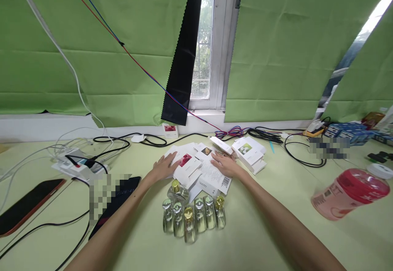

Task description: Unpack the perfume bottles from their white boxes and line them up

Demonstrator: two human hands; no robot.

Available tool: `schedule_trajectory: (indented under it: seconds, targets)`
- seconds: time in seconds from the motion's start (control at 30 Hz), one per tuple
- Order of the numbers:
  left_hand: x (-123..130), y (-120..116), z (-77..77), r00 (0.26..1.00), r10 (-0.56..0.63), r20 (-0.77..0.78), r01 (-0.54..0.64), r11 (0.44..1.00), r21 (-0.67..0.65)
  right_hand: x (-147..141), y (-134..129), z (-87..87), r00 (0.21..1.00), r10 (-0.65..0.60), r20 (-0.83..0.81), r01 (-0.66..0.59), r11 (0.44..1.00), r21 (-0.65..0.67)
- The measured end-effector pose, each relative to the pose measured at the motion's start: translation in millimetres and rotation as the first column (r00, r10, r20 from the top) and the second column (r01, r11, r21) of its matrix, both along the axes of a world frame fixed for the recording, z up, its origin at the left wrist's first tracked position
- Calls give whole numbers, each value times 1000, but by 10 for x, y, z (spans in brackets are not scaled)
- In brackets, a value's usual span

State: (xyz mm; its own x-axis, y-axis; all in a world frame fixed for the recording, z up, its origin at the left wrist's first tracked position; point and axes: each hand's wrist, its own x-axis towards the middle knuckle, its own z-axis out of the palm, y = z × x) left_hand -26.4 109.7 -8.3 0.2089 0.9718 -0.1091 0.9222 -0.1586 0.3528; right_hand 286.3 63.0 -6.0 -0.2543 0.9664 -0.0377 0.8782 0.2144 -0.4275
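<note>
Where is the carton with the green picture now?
In the head view, the carton with the green picture lies right of centre, between the right hand and the slim turquoise item, nearer the hand.

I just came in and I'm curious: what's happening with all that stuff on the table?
A person has both bare hands on a loose heap of small white cardboard boxes, the left hand at its left side and the right hand at its right. Closer to the person are six slim clear glass bottles with gold or silver-coloured caps, and just behind them a wider, rounded glass bottle with a gold cap. Neither hand is touching the bottles.
</note>
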Motion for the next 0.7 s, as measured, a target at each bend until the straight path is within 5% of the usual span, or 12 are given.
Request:
schedule_trajectory:
  seconds: [0.37, 0.57, 0.7]
  targets:
    - [31, -54, 71, 1000, 12, 0, -12, 1000, -23, -136, -122, 169, 996, -45, 71, 35, 989, 144]
    - [42, -65, 109, 1000, 18, 0, -18, 999, -33, -194, -294, 281, 979, -126, 162, 60, 931, 361]
    - [46, -79, 120, 1000, 22, 5, -22, 999, -31, -92, -321, 352, 963, -252, 97, 182, 872, 455]
